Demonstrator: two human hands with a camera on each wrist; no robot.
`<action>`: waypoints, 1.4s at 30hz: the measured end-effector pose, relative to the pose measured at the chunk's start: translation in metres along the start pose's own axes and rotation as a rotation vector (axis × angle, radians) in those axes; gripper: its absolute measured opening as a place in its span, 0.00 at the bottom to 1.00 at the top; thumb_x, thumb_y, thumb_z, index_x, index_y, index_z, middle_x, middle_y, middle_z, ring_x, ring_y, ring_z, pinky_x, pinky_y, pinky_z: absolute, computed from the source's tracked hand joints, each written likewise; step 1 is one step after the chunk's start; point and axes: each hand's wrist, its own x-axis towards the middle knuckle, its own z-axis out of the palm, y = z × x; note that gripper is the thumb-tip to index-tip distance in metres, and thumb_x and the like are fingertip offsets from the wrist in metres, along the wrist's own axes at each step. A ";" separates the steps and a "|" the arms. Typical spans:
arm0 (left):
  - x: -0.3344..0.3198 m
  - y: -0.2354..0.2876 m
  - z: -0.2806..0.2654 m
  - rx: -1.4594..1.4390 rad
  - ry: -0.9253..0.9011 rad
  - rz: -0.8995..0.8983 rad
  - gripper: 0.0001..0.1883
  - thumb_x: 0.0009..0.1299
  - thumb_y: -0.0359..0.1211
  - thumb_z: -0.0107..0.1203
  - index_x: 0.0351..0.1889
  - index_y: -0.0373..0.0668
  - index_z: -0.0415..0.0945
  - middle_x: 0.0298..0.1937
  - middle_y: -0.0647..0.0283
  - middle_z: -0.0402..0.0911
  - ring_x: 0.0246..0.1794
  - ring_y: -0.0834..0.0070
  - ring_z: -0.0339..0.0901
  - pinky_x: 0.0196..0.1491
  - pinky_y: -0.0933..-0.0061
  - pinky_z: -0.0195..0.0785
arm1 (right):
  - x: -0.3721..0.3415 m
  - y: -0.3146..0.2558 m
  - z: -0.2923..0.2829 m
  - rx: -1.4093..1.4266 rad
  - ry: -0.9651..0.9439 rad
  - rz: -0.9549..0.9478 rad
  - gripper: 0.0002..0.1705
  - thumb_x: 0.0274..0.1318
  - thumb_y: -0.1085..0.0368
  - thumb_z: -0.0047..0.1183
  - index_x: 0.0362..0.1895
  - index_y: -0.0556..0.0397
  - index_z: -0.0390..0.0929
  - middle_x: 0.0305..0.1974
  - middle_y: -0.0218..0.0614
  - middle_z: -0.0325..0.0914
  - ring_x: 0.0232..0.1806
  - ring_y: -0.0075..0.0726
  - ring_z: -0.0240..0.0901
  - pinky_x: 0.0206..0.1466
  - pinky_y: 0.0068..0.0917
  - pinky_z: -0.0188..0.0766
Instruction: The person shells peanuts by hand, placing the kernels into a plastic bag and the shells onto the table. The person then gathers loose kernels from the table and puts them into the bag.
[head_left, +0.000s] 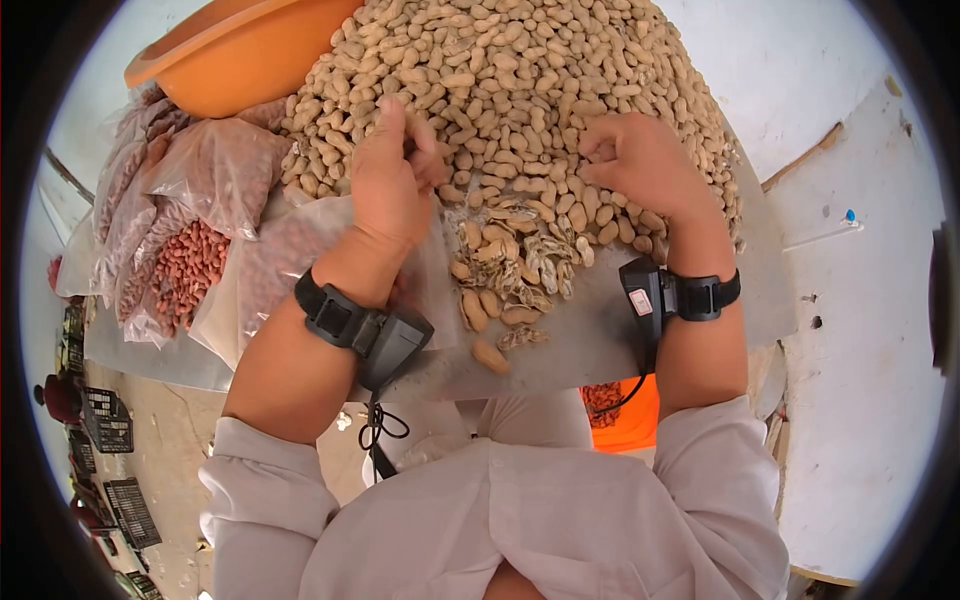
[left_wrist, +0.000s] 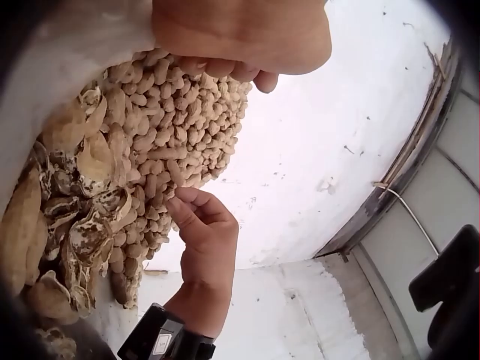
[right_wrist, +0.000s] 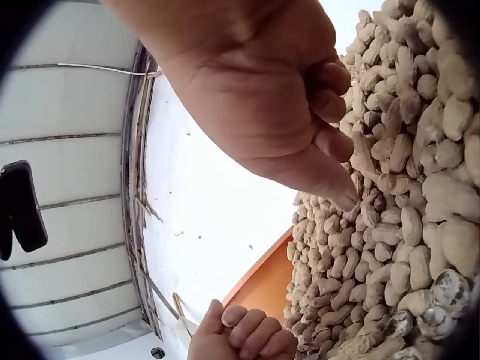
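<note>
A large heap of unshelled peanuts [head_left: 480, 80] covers the back of the table. My left hand [head_left: 392, 175] is over the heap's left front edge, fingers curled toward the palm and thumb raised apart; nothing shows in it, though its palm is hidden. On the right, my right hand [head_left: 645, 165] reaches over the heap with its fingers half bent. In the right wrist view its thumb [right_wrist: 326, 184] points toward the peanuts, separated from the bent fingers, with nothing visible between them. Split shells [head_left: 535, 250] lie in a small pile between my forearms.
Clear plastic bags [head_left: 215, 170] of red peanut kernels [head_left: 190, 265] lie at the left, partly under my left forearm. An orange basin [head_left: 235, 55] leans behind them. Below the table edge sits an orange container [head_left: 635, 415] with reddish kernels. A white wall [head_left: 870, 300] borders the right side.
</note>
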 end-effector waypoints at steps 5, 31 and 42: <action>0.000 0.003 -0.001 0.045 -0.019 0.024 0.27 0.74 0.48 0.30 0.14 0.44 0.57 0.11 0.72 0.49 0.14 0.80 0.47 0.21 0.79 0.47 | -0.001 0.010 0.006 -0.046 -0.136 -0.031 0.10 0.32 0.69 0.56 0.27 0.57 0.76 0.20 0.38 0.72 0.25 0.40 0.71 0.29 0.31 0.66; -0.007 -0.003 0.008 0.280 -0.117 0.064 0.14 0.71 0.38 0.42 0.31 0.37 0.72 0.18 0.71 0.61 0.18 0.85 0.55 0.23 0.83 0.49 | 0.017 -0.004 0.057 -0.198 -0.253 -0.113 0.10 0.36 0.68 0.53 0.30 0.53 0.77 0.27 0.43 0.73 0.34 0.51 0.71 0.37 0.41 0.68; -0.015 -0.006 0.018 0.485 -0.269 0.100 0.17 0.63 0.24 0.52 0.52 0.36 0.70 0.38 0.67 0.74 0.38 0.82 0.70 0.41 0.81 0.65 | 0.004 -0.034 0.039 0.573 0.226 -0.224 0.09 0.33 0.65 0.54 0.24 0.53 0.72 0.20 0.40 0.74 0.21 0.43 0.72 0.25 0.32 0.67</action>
